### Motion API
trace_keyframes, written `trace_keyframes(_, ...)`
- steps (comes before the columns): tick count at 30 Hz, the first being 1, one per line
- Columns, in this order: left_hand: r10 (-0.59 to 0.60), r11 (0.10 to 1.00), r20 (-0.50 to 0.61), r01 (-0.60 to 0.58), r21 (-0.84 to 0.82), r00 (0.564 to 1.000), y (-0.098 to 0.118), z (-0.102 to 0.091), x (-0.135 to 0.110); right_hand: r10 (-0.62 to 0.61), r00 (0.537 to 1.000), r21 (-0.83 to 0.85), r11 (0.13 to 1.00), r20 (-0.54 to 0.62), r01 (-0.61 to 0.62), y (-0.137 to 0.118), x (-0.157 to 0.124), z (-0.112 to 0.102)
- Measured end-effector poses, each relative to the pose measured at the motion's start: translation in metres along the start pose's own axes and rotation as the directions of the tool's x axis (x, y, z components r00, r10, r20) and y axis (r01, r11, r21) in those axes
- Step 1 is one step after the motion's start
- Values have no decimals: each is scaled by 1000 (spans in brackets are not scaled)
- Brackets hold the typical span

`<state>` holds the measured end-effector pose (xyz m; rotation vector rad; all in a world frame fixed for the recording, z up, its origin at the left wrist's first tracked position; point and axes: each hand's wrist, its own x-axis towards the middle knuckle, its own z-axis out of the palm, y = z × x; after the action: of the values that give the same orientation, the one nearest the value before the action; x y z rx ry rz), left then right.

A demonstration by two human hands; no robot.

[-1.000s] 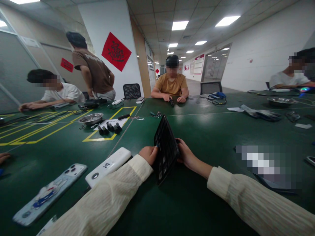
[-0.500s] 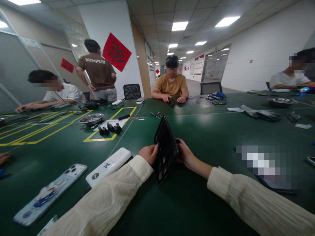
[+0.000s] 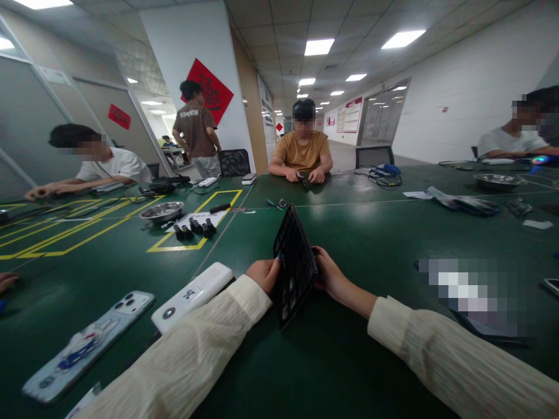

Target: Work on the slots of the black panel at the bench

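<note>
- Left hand [image 3: 262,274] has its fingers curled in, thumb reaching the face of a black panel [image 3: 296,273]; a bit of blue shows at the thumb tip, too small to make out, and whether this hand grips the panel or pinches that bit cannot be told.
- Right hand [image 3: 329,272] grasps the panel from its right side, fingers partly hidden.
- The panel stands on edge, tilted, between both hands, above the green bench [image 3: 349,355]; its face looks divided into sections.
- Beside the left forearm lies a white power bank [image 3: 198,289], with a phone [image 3: 94,343] in a cartoon case to its left.
- Farther out, black parts [image 3: 195,228] stand on a paper sheet near a metal bowl [image 3: 161,212].
- Across the bench, a person in a mustard shirt [image 3: 301,152] handles something dark.
</note>
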<state>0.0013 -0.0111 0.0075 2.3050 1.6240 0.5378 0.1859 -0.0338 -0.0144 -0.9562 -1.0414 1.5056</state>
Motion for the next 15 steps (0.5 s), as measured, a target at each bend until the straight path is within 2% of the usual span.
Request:
trace_keyframes(10, 15, 1000, 40, -15, 10, 999, 2, -2, 0, -10, 1000, 25, 1000, 17, 9, 2, 1, -1)
trace_keyframes(15, -20, 998, 68, 16, 69, 997, 2, -3, 0, 2, 1000, 29, 1000, 16, -2, 2, 1, -2)
